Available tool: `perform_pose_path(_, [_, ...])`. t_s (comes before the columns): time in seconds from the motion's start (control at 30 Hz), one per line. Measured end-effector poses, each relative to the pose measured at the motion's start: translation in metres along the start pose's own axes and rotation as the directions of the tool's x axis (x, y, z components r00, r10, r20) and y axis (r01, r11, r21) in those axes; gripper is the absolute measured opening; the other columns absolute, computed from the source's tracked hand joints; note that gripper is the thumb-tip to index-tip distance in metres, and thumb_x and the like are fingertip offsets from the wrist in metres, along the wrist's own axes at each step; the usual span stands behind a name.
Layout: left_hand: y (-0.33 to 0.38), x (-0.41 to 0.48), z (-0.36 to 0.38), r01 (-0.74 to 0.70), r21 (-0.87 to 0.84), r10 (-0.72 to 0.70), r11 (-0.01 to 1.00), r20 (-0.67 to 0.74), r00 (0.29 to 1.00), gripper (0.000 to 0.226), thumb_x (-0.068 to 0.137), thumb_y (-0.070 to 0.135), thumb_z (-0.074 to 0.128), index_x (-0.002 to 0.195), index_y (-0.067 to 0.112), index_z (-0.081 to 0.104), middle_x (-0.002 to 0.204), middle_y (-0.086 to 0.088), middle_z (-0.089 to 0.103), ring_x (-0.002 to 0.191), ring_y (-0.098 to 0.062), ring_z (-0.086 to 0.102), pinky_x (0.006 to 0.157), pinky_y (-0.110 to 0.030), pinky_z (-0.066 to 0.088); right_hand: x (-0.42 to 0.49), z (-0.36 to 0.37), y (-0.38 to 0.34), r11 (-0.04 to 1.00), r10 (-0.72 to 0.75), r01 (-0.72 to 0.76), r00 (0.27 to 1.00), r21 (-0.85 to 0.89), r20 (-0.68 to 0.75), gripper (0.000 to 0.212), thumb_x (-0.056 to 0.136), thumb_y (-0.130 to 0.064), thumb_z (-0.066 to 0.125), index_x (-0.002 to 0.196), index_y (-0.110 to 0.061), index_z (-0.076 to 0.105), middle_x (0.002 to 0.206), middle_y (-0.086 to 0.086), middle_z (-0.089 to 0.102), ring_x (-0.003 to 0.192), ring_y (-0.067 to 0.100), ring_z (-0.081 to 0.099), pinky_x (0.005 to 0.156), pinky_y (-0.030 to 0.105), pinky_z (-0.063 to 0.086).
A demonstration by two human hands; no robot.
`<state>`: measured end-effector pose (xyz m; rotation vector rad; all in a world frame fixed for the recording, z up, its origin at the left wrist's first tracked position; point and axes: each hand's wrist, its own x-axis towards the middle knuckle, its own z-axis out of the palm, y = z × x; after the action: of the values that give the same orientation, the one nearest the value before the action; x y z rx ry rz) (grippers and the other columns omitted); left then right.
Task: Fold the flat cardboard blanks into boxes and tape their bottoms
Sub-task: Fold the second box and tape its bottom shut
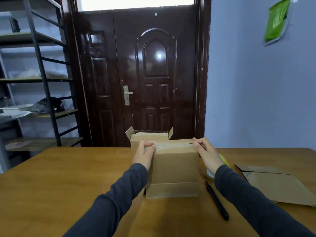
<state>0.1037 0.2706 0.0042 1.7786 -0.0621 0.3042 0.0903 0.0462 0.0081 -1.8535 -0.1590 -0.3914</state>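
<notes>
A brown cardboard box (174,168) stands on the wooden table (68,185) in front of me, its top flaps folded in and one flap spread on the table at its near side. My left hand (144,153) grips the box's top left edge. My right hand (207,153) pinches its top right corner. Behind it stands a second cardboard box (148,136) with open flaps sticking up. A roll of clear tape (209,174) lies just right of the near box, partly hidden by my right sleeve. Flat cardboard blanks (277,183) lie at the right.
A black pen-like tool (217,200) lies on the table right of the box. A dark door (145,74) stands beyond the table's far edge. Metal shelving (41,79) fills the left side. A green bag (277,19) hangs on the blue wall.
</notes>
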Motion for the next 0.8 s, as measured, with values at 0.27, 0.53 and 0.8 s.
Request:
perform_pose_path(0.27, [-0.003, -0.002, 0.004, 0.005, -0.039, -0.007, 0.999, -0.059, 0.998, 0.02, 0.096, 0.032, 0.05, 0.112, 0.022, 0.054, 0.112, 0.007, 0.053, 0.101, -0.016, 0.049, 0.086, -0.034, 0.038, 0.026, -0.069, -0.006, 0.918, 0.323, -0.291, 0.943, 0.271, -0.08, 0.018, 0.093, -0.004, 0.052, 0.09, -0.01, 0.068, 0.11, 0.008, 0.069, 0.103, 0.024, 0.063, 0.1, 0.042, 0.047])
perform_pose_path(0.53, [-0.006, 0.003, 0.005, -0.005, -0.058, 0.002, 0.998, -0.051, 0.999, 0.017, 0.096, 0.03, 0.05, 0.11, 0.022, 0.055, 0.11, 0.008, 0.053, 0.095, -0.01, 0.048, 0.083, -0.033, 0.037, 0.015, -0.09, 0.065, 0.871, 0.337, -0.351, 0.936, -0.343, -0.103, 0.075, 0.082, 0.014, 0.053, 0.148, -0.016, 0.034, 0.151, 0.012, 0.037, 0.138, 0.031, 0.036, 0.103, 0.035, 0.038])
perform_pose_path(0.8, [-0.008, 0.002, 0.005, -0.028, -0.105, 0.025, 0.994, -0.035, 0.999, 0.016, 0.096, 0.028, 0.05, 0.11, 0.021, 0.055, 0.112, 0.009, 0.052, 0.096, -0.006, 0.048, 0.083, -0.031, 0.037, 0.024, -0.065, 0.103, 0.767, 0.362, -0.41, 0.912, -0.493, -0.195, 0.055, 0.091, -0.01, 0.056, 0.142, -0.02, 0.038, 0.104, 0.01, 0.061, 0.089, 0.025, 0.059, 0.075, 0.033, 0.049])
